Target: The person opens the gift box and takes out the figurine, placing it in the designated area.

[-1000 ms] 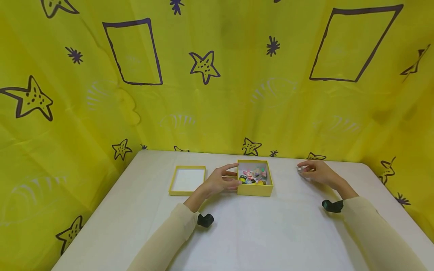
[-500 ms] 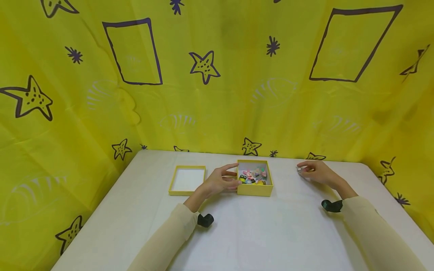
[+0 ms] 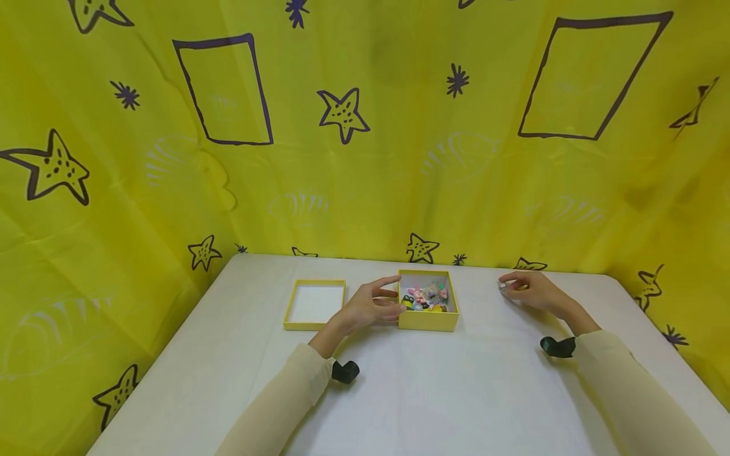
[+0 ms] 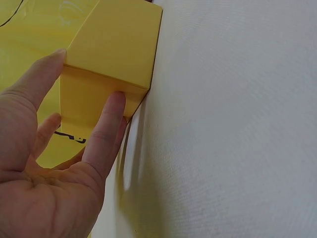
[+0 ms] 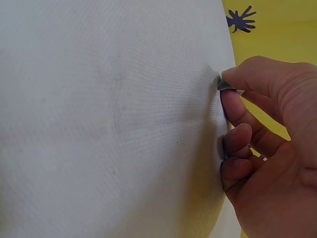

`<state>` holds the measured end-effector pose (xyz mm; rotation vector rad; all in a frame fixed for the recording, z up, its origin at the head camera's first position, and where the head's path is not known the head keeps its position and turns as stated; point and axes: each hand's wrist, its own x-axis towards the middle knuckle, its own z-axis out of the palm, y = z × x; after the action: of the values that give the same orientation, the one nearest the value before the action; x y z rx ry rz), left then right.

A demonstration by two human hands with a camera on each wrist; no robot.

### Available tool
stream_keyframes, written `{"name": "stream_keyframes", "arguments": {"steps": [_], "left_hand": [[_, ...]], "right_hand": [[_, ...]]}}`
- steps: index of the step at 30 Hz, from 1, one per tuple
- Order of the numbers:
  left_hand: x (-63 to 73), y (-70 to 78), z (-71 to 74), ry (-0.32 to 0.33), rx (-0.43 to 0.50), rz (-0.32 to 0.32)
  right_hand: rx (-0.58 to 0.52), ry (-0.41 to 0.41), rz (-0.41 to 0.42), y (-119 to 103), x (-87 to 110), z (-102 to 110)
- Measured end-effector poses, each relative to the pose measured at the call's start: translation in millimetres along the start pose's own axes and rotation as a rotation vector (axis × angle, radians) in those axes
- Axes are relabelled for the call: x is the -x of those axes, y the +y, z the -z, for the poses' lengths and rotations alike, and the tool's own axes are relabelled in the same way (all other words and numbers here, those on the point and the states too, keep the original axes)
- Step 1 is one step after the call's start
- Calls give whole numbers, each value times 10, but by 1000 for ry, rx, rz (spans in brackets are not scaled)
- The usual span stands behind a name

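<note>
My right grip pinches a small greyish thing, mostly hidden, right of the yellow box my spread left grip touches. I'm probably picking up or setting down; next calls for steadiness.

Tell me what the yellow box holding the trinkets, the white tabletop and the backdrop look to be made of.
Yellow box: probably matte stiff cardboard, going by its flat walls and crisp edges.
White tabletop: likely covered in dull woven cloth, as fine ribbing shows up close.
Backdrop: thin fabric or plastic sheeting, softly creased; its look leaves open which.
</note>
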<state>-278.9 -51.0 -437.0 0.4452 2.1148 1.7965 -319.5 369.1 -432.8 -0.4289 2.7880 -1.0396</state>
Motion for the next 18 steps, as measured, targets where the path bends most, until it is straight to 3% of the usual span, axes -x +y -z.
{"name": "stream_keyframes", "arguments": {"steps": [18], "left_hand": [[7,-11,1,1,9,0]], "right_hand": [[20,3,16,-25,10,0]]}}
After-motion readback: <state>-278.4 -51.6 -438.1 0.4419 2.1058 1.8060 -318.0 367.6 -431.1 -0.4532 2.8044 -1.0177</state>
